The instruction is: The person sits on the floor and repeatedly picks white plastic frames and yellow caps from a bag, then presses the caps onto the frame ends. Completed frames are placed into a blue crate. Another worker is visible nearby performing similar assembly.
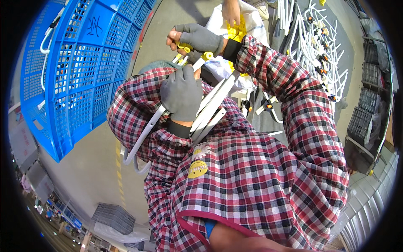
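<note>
My left hand [181, 94], in a grey glove with bare fingertips, is closed around a bundle of bent white tubes [214, 98]. The tubes lie across my lap, and some curve down past my left sleeve. Round yellow end caps [207, 56] sit on the upper tube ends, just beyond the left fingers. My right hand [197, 38], gloved the same way, is bent over these ends with its fingers closed on a yellow cap [184, 46]. The glove and fingers partly hide that cap.
A tall blue plastic crate [79, 63] stands at the left with white tubes inside. Beyond my hands, another person's hand [231, 12] reaches into a white sack [254, 25] of yellow caps [237, 31]. A heap of white tubes [315, 54] covers the floor at right, near grey crates [366, 101].
</note>
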Motion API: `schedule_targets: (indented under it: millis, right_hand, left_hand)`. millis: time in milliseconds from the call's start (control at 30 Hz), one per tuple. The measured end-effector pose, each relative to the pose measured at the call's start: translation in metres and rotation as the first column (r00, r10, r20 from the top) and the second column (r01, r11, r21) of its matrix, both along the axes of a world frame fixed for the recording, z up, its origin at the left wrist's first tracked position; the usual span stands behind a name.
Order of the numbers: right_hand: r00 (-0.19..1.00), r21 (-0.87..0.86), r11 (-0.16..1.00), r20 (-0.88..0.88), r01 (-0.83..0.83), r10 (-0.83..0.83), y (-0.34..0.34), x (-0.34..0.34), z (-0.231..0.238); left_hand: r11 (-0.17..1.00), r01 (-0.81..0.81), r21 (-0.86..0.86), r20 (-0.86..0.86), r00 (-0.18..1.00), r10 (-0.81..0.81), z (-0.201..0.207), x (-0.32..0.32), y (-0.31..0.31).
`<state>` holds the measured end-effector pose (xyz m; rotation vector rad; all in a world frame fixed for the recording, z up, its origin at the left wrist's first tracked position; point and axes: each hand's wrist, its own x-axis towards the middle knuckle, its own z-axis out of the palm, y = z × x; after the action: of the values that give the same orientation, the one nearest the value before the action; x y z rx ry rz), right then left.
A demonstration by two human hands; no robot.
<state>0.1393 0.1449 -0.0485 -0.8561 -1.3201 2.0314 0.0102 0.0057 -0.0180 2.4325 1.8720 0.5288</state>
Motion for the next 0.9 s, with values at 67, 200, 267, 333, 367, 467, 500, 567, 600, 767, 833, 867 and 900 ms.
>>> schedule_targets:
  millis: [67,200,267,333,367,467,500,567,600,767,833,867,900]
  right_hand:
    - [0.992,-0.070,0.997,-0.117,0.042,-0.050,0.007,0.015,-0.008]
    - [0.952,-0.387,0.921,-0.269,0.034,-0.148,0.007,0.068,-0.017]
    - [0.971,-0.384,0.921,-0.195,0.057,-0.142,-0.001,0.094,-0.027]
    - [0.957,-0.452,0.890,-0.226,0.062,-0.181,-0.018,0.102,-0.031]
    - [0.971,-0.388,0.916,-0.159,0.105,-0.179,-0.024,0.106,-0.031]
    - [0.974,-0.224,0.975,-0.222,0.000,-0.051,-0.034,0.111,-0.033]
    - [0.992,-0.183,0.977,-0.033,0.112,-0.120,-0.037,0.107,-0.030]
    - [0.999,-0.062,0.997,0.023,0.041,-0.039,-0.029,0.108,-0.038]
    - [0.998,-0.005,1.000,0.058,0.002,-0.001,-0.027,0.108,-0.040]
    - [0.954,0.174,0.979,0.296,-0.110,0.054,-0.020,0.074,-0.008]
    - [0.927,0.215,0.966,0.372,-0.140,0.052,-0.026,0.066,-0.001]
    - [0.911,0.234,0.959,0.409,-0.156,0.048,-0.028,0.063,0.000]
    - [0.920,0.274,0.956,0.391,-0.108,-0.008,-0.032,0.062,-0.002]
  left_hand:
    - [0.991,0.086,0.102,0.074,0.993,-0.094,0.003,-0.002,0.001]
    - [0.927,0.370,0.061,0.172,0.911,-0.375,0.011,-0.026,-0.037]
    - [0.902,0.426,-0.069,0.131,0.900,-0.415,0.006,-0.036,-0.055]
    - [0.945,0.316,-0.088,0.051,0.949,-0.312,0.018,-0.034,-0.056]
    - [0.961,0.260,-0.094,0.012,0.966,-0.260,0.022,-0.032,-0.057]
    - [0.981,0.182,-0.064,-0.253,0.948,-0.193,0.011,-0.024,-0.056]
    - [0.987,0.157,-0.027,-0.251,0.955,-0.158,0.001,-0.024,-0.051]
    - [0.985,0.110,0.135,-0.243,0.967,-0.075,-0.003,-0.024,-0.033]
    - [0.969,0.073,0.235,-0.242,0.970,-0.014,-0.009,-0.026,-0.021]
    - [0.983,0.023,0.184,-0.146,0.989,0.005,-0.017,-0.028,-0.006]
    - [0.977,0.023,0.210,-0.117,0.993,0.002,-0.024,-0.026,-0.005]
    - [0.982,0.017,0.190,-0.126,0.992,0.008,-0.024,-0.027,-0.006]
    - [0.985,0.008,0.171,-0.134,0.991,0.015,-0.021,-0.025,-0.007]
